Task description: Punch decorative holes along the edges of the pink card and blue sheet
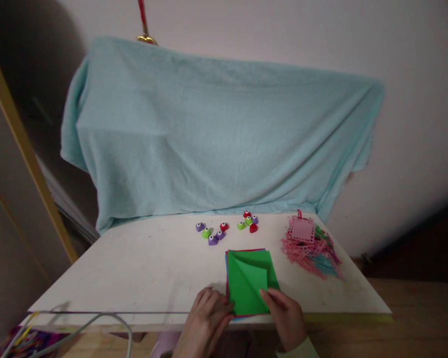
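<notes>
A stack of coloured paper sheets (251,278) lies near the table's front edge, green on top with red and blue edges under it. The top green sheet has one corner folded over toward the front. My right hand (285,314) pinches that folded corner at the sheet's lower right. My left hand (208,318) rests with fingers flat on the table, touching the stack's lower left edge. Behind the stack lie several small paper punches (212,232) in purple, green and red, in two loose groups.
A pile of pink and teal cut paper scraps (310,246) lies at the right of the white table (134,268). A light blue towel (216,134) covers something tall behind it. A cable (97,318) runs along the front left edge.
</notes>
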